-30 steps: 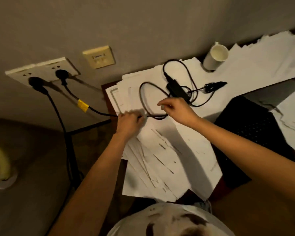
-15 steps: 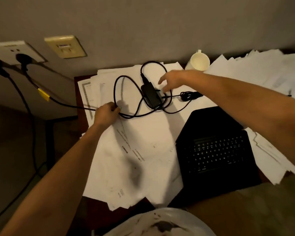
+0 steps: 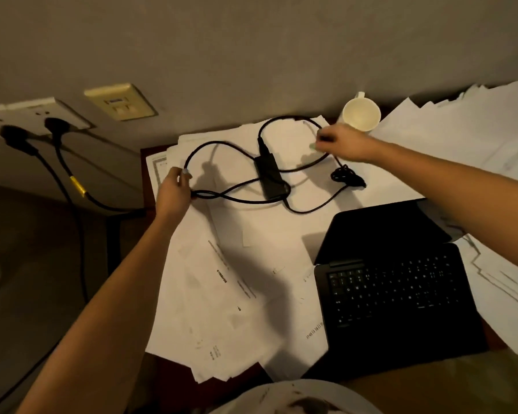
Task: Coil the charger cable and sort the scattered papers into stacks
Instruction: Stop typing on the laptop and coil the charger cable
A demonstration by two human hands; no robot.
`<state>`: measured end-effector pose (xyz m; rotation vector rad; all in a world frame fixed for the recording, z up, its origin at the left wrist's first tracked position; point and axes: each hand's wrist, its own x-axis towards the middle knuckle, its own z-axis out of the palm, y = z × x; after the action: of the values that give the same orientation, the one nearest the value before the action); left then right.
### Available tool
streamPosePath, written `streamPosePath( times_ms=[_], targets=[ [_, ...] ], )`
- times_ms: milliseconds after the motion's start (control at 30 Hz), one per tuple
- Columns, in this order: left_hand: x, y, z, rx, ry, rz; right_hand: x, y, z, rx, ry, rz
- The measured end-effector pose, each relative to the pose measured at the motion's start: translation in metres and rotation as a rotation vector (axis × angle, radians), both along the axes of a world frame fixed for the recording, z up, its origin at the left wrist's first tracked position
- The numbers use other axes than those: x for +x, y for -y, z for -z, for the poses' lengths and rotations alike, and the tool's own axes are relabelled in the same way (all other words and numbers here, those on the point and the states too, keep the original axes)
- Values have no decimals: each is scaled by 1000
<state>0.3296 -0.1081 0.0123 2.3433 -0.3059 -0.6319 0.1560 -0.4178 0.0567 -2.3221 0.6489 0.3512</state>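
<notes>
Our left hand (image 3: 174, 197) grips the cable (image 3: 216, 142) sprawled across the scattered papers (image 3: 251, 279) to anchor the coil's start, while our right hand (image 3: 341, 141), blurred, seems to pinch the far loop to gather it in.

Our left hand (image 3: 174, 194) gripped the charger cable (image 3: 222, 144) at the edge of the papers (image 3: 222, 279) while our right hand (image 3: 341, 143) pinched its loop beside the mug (image 3: 361, 115).

One wide head-worn view from close above the desk (image 3: 168, 375), down and forward toward the wall (image 3: 251, 55).
</notes>
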Motion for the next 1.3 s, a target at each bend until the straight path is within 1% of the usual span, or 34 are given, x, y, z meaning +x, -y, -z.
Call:
streamPosePath(
  times_ms=[67, 100, 200, 233, 300, 333, 400, 467, 500, 533, 567, 600, 667, 700, 733, 800, 833, 900, 967, 1000, 1033, 1067, 1133, 1200, 1233, 1300],
  targets=[
    [6, 0, -2, -15, 67, -15, -14, 20, -5, -54, 116, 245],
    [8, 1, -3, -17, 86, -12, -20, 27, -6, -73, 133, 318],
    [8, 8, -3, 2, 82, 56, -32, 31, -6, -22, 112, 443],
    [8, 11, -4, 39, 121, 108, -34, 29, -7, -19, 104, 485],
    [5, 18, -2, 126, 347, 283, -36, 26, -4, -73, 129, 545],
    [-1, 23, -1, 115, 449, 376, -36, 24, -2, -104, 140, 548],
    [-22, 42, 2, -17, 533, 561, -34, 24, 0, -100, 133, 526],
    [-48, 66, 8, -125, 536, 739, -33, 26, 3, -53, 104, 552],
    [-58, 79, 11, -131, 501, 828, -32, 29, 3, -67, 61, 562],
    [-67, 92, 15, -111, 448, 914, -33, 33, 3, -105, -13, 538],
    [-73, 105, 18, -66, 381, 989, -34, 38, 1, -100, -113, 488],
    [-77, 116, 21, -7, 320, 1048, -36, 43, 1, -25, -221, 434],
    [-78, 133, 24, 80, 255, 1129, -38, 47, 3, 183, -417, 299],
    [-77, 138, 22, 101, 236, 1168, -38, 46, 7, 232, -496, 208],
    [-74, 141, 22, 105, 221, 1190, -37, 43, 11, 235, -560, 113],
    [-69, 141, 22, 27, 157, 1155, -35, 35, 23, 200, -623, -46],
    [-66, 139, 22, -39, 85, 1078, -35, 29, 29, 177, -640, -113],
    [-59, 135, 17, -138, -77, 862, -36, 20, 38, 88, -705, -247],
    [-50, 134, 9, -193, -101, 660, -36, 16, 39, -21, -717, -375],
    [-45, 135, 4, -227, -83, 555, -36, 16, 39, -45, -701, -393],
    [-39, 136, -3, -270, -59, 457, -37, 18, 36, -47, -676, -365],
    [-32, 138, -8, -305, -30, 376, -39, 19, 30, -22, -631, -293],
    [-17, 140, -18, -306, 84, 295, -43, 22, 17, 66, -494, -79],
    [-1, 138, -21, -221, 218, 258, -47, 22, 2, 266, -350, 188],
    [5, 136, -21, -172, 262, 236, -49, 20, -6, 332, -295, 266],
    [12, 131, -19, -102, 296, 209, -52, 16, -23, 281, -215, 279]
  ],
)
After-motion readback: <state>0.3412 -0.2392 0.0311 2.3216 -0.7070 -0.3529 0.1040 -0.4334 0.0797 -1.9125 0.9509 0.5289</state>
